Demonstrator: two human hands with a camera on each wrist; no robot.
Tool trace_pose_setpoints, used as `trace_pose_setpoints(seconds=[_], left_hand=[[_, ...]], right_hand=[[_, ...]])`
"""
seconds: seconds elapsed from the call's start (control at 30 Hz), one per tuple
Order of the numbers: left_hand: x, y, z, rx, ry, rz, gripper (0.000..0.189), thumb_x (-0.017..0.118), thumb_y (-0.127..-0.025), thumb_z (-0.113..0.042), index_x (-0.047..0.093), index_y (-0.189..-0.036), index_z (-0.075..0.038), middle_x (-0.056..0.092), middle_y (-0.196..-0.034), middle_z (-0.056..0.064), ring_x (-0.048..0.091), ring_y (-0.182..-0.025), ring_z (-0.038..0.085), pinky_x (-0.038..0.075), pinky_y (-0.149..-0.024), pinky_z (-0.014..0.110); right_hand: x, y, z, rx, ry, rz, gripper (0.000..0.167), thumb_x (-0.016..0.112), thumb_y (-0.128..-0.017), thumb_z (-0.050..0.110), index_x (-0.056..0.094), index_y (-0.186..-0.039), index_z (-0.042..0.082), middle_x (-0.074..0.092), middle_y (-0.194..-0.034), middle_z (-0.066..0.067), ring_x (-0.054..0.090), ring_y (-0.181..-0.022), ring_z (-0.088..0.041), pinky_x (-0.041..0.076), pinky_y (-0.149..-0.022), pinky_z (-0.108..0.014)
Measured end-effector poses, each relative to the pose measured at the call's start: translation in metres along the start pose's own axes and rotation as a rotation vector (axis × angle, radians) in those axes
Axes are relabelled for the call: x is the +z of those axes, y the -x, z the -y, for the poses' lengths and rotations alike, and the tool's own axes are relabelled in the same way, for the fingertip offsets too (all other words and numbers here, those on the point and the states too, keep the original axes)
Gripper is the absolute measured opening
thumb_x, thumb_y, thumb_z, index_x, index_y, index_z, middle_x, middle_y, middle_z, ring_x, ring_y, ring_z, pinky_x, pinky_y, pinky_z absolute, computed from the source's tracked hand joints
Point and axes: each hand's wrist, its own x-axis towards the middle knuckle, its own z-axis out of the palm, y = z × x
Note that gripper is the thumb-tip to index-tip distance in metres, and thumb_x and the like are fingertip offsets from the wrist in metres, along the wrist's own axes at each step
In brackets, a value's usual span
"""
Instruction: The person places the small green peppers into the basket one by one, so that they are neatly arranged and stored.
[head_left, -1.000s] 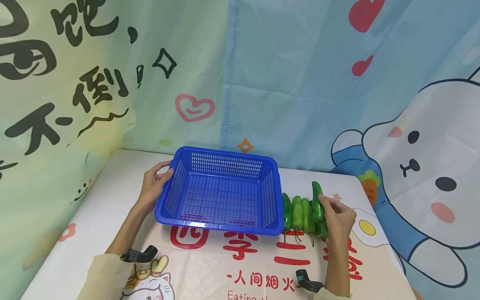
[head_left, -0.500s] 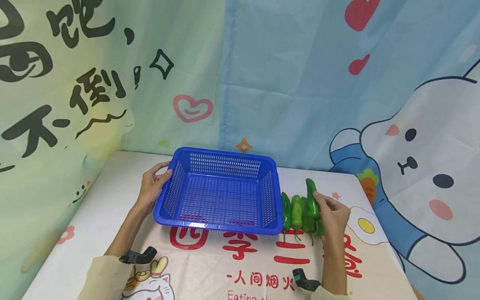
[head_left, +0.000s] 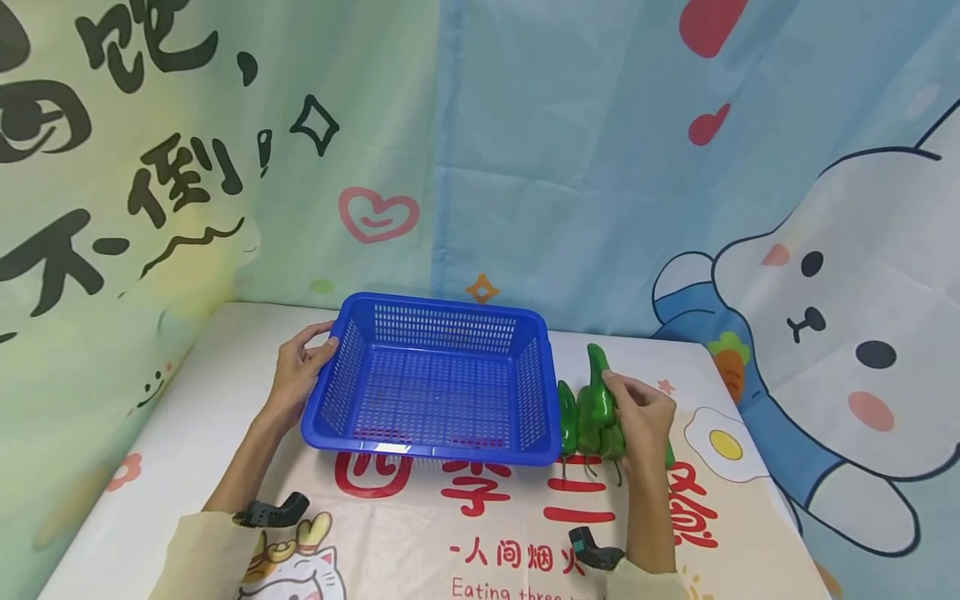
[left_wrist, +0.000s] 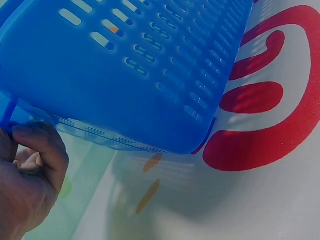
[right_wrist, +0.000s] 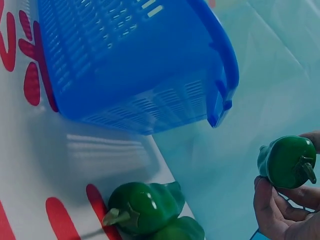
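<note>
My left hand [head_left: 296, 375] grips the left rim of a blue perforated plastic basket [head_left: 431, 451]. In the left wrist view its fingers [left_wrist: 47, 150] curl at the basket's edge. My right hand [head_left: 643, 417] pinches a glossy green pepper [head_left: 600, 387] between thumb and fingers, just right of the basket. The pepper points tip up, and its stem end [right_wrist: 306, 170] faces the right wrist camera. Below and behind it, several more green peppers [head_left: 567, 421] lie in a row along the basket's right side, partly covered by the held pepper and my right hand.
The table bears a printed cloth [head_left: 510, 500] with red characters and a cat drawing. Behind it hangs a blue-green curtain [head_left: 525, 208] with cartoon prints. Part of another green pepper [head_left: 670, 454] shows right of my right wrist.
My right hand has moved left with the green pepper, closer to the basket's right rim. The left hand keeps its grip on the basket, while the head view has shifted slightly.
</note>
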Motion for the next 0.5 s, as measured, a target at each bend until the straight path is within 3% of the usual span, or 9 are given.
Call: trace_pose_setpoints(seconds=[0.23, 0.5], left_hand=[[0.000, 0.000, 0.000, 0.003, -0.014, 0.001, 0.051, 0.055, -0.116, -0.024, 0.047, -0.158, 0.004, 0.083, -0.094, -0.004, 0.082, -0.078, 0.014, 0.067, -0.064, 0.027], [0.000, 0.001, -0.002, -0.003, -0.010, -0.001, 0.052, 0.056, -0.116, -0.024, 0.046, -0.158, 0.004, 0.083, -0.094, -0.003, 0.082, -0.077, 0.014, 0.067, -0.064, 0.027]], right_hand=[[0.004, 0.002, 0.006, 0.016, 0.009, 0.020, 0.058, 0.071, -0.104, 0.049, 0.073, -0.140, 0.003, 0.067, -0.135, -0.012, 0.055, -0.116, -0.016, 0.051, -0.091, -0.018], [0.012, 0.007, 0.014, -0.015, -0.008, 0.009, 0.054, 0.075, -0.103, 0.047, 0.076, -0.135, 0.004, 0.075, -0.123, -0.002, 0.058, -0.110, -0.015, 0.053, -0.084, -0.012]])
